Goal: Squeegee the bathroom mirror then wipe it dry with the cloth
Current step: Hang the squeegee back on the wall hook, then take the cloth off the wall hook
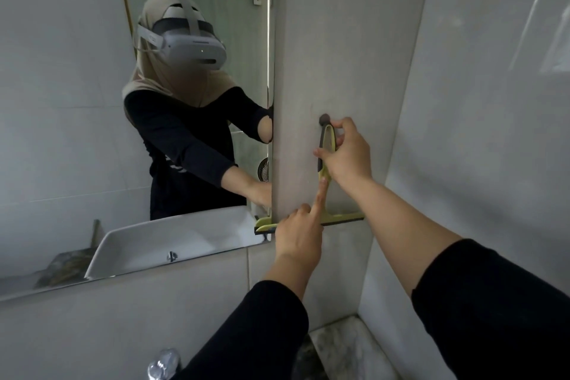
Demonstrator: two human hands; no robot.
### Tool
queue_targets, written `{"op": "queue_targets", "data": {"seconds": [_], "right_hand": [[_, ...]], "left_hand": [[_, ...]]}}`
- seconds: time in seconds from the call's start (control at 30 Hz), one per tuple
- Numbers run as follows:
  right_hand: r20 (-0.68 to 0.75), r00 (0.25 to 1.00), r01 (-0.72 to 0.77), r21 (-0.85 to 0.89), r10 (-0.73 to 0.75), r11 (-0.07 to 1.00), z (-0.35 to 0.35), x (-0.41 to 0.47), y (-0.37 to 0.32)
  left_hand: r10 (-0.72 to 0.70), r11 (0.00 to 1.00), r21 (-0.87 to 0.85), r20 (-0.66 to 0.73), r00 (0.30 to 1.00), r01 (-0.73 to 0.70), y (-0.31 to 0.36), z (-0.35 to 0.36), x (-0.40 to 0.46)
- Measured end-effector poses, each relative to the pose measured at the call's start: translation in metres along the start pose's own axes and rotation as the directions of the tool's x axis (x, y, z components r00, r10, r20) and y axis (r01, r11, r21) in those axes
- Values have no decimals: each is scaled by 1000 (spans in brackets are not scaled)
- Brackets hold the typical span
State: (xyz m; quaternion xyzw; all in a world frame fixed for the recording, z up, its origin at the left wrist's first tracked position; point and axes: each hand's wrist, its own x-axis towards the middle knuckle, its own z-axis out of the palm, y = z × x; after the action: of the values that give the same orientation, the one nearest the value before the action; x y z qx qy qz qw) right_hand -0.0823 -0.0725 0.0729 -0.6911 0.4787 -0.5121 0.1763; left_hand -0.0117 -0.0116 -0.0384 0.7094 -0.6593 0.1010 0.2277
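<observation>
A yellow-green squeegee (326, 194) with a dark blade hangs against the grey wall strip right of the bathroom mirror (77, 133), its handle loop at a round wall hook (324, 118). My right hand (347, 154) is closed around the top of the handle just below the hook. My left hand (297, 231) rests at the squeegee's head, index finger stretched up along the handle, other fingers curled near the blade (342, 220). The blade's left end reaches the mirror's edge. No cloth is in sight.
The mirror reflects a person in a headset and black sleeves, and a white basin. A chrome tap (163, 364) sits at the bottom edge. A marble ledge (342, 345) lies low right where the two tiled walls meet.
</observation>
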Motion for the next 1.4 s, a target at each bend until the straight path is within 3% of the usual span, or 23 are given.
{"op": "queue_targets", "data": {"seconds": [0.2, 0.37, 0.5, 0.67, 0.83, 0.97, 1.17, 1.27, 1.4], "right_hand": [[1, 996, 85, -263, -88, 961, -4, -25, -28], [266, 953, 223, -298, -144, 928, 12, -65, -77], [533, 844, 249, -285, -64, 926, 32, -106, -126], [725, 681, 383, -235, -101, 894, 70, -157, -180], [852, 508, 457, -144, -124, 878, 125, -203, -222], [895, 417, 487, -76, -156, 870, 166, -233, -247], [884, 403, 452, 35, -239, 891, 225, -256, -274], [819, 474, 402, 125, -323, 907, 251, -260, -289], [660, 576, 384, 301, -482, 873, 278, -266, -313]], "left_hand": [[36, 995, -90, -60, 998, -42, -18, -35, -14], [12, 1000, -11, -128, 992, -14, -76, -91, -39], [-109, 993, 39, -30, 994, 110, -133, -141, -77], [-330, 941, 136, 162, 930, 311, -202, -192, -134], [-489, 867, 199, 167, 856, 457, -264, -227, -196], [-602, 794, 213, 137, 787, 570, -304, -248, -235], [-695, 700, 175, -53, 717, 692, -349, -269, -268], [-680, 687, 98, -263, 685, 720, -367, -269, -276], [-645, 666, 13, -494, 584, 746, -384, -268, -273]]}}
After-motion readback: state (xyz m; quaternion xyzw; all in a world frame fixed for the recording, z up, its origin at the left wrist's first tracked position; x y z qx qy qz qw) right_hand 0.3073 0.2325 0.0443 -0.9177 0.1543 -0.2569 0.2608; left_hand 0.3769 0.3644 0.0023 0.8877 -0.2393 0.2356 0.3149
